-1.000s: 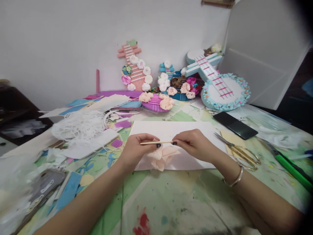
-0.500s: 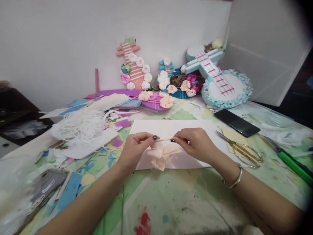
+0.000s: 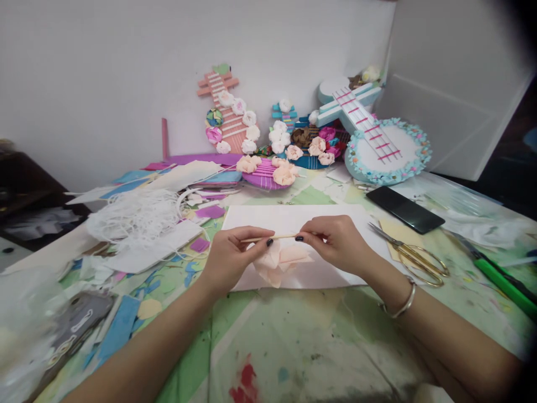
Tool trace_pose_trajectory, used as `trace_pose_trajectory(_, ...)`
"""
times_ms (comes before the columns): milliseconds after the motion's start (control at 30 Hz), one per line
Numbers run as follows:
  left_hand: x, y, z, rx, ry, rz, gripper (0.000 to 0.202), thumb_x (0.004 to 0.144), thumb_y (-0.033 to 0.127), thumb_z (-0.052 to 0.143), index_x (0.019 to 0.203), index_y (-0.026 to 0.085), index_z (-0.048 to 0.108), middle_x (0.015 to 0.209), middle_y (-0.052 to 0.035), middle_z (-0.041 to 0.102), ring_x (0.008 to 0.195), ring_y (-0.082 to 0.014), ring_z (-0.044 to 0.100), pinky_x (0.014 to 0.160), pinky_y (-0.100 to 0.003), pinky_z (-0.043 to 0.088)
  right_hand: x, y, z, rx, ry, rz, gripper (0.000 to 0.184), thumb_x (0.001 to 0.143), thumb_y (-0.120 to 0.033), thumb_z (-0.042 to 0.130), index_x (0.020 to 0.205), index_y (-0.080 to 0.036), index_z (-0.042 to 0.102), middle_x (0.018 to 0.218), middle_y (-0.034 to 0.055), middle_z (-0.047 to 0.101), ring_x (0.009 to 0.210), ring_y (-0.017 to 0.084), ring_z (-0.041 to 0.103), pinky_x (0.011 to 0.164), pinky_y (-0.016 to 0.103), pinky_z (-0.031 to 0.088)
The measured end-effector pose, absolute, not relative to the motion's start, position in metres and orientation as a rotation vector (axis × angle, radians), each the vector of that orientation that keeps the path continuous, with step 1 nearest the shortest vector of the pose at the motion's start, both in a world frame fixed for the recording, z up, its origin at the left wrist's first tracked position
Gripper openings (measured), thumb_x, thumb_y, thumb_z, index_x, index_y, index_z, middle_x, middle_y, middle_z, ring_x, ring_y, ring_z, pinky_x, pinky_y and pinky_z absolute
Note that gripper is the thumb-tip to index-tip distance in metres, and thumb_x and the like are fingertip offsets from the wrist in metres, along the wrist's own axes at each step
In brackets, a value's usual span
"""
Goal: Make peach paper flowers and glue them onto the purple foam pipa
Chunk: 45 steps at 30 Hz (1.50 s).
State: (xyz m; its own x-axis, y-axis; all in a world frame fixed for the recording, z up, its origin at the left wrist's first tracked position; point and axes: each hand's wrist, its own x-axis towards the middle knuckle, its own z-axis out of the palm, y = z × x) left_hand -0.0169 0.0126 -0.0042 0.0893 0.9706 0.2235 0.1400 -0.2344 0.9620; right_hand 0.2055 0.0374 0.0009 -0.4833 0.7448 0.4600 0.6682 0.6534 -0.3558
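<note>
A thin, pale wooden stick [image 3: 287,236] stretches level between my two hands. My left hand [image 3: 241,249] is closed on its left part, thumb below and fingers above. At the other end, my right hand [image 3: 331,238] pinches the tip between thumb and fingertips. Just below the stick is a peach paper flower [image 3: 279,266] with loose, ruffled petals; whether it touches the stick I cannot tell. Under both hands lies a white sheet [image 3: 344,274] on the stained green table cover.
Gold-handled scissors [image 3: 422,263], a black phone [image 3: 405,208] and a green-handled cutting tool [image 3: 501,280] lie at right. A heap of white string [image 3: 136,215] and paper scraps [image 3: 157,280] cover the left. Flower-decorated model instruments [image 3: 390,151] stand along the wall.
My left fingers have stretched out along the stick, and its left end shows more. The right hand has shifted very slightly right and up. The flower stays below.
</note>
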Motion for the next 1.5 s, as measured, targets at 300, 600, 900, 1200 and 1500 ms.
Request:
trace_pose_trajectory(300,-0.019,0.011,0.000,1.609,1.176,1.222,0.013,0.068,0.021,0.072,0.079,0.017,0.076,0.079,-0.0046,0.076,0.072,-0.0170,0.069,0.058,-0.020,0.051,0.207,0.037,0.000,-1.009,-2.278,0.082,0.024,0.088,-0.029,0.053,0.075,-0.017,0.069,0.064,0.0011,0.063,0.056,0.010,0.050,0.055,0.023,0.029)
trace_pose_trajectory(600,-0.021,0.013,0.002,1.586,1.168,1.209,0.015,0.069,0.025,0.073,0.082,0.017,0.073,0.081,-0.0048,0.074,0.068,-0.0155,0.066,0.056,-0.021,0.049,0.203,0.034,0.000,-1.067,-2.223,0.111,0.026,0.088,-0.034,0.054,0.074,-0.017,0.069,0.063,0.0013,0.062,0.056,0.010,0.049,0.055,0.024,0.030)
trace_pose_trajectory(900,-0.016,0.007,0.005,1.721,1.185,1.220,0.011,0.073,0.025,0.070,0.079,0.016,0.071,0.080,-0.0043,0.073,0.073,-0.0161,0.066,0.060,-0.021,0.050,0.191,0.025,0.002,-1.180,-2.227,0.183,0.040,0.091,-0.041,0.047,0.063,-0.017,0.062,0.057,0.0005,0.057,0.053,0.010,0.045,0.054,0.025,0.025)
trace_pose_trajectory(1200,-0.006,-0.002,0.000,1.763,1.091,1.147,0.011,0.078,0.026,0.067,0.082,0.017,0.070,0.083,-0.0039,0.075,0.078,-0.0170,0.070,0.069,-0.023,0.055,0.184,0.018,0.001,-1.252,-2.152,0.287,0.049,0.083,-0.048,0.055,0.048,-0.015,0.047,0.045,-0.0035,0.046,0.046,0.007,0.035,0.053,0.025,0.022)
trace_pose_trajectory(1500,-0.005,-0.004,0.000,1.767,1.144,1.143,0.010,0.076,0.025,0.068,0.081,0.017,0.069,0.083,-0.0049,0.075,0.078,-0.0191,0.070,0.071,-0.026,0.056,0.183,0.014,0.006,-1.224,-2.070,0.194,0.049,0.081,-0.054,0.058,0.050,-0.015,0.053,0.050,-0.0027,0.058,0.049,0.007,0.045,0.073,0.033,0.022)
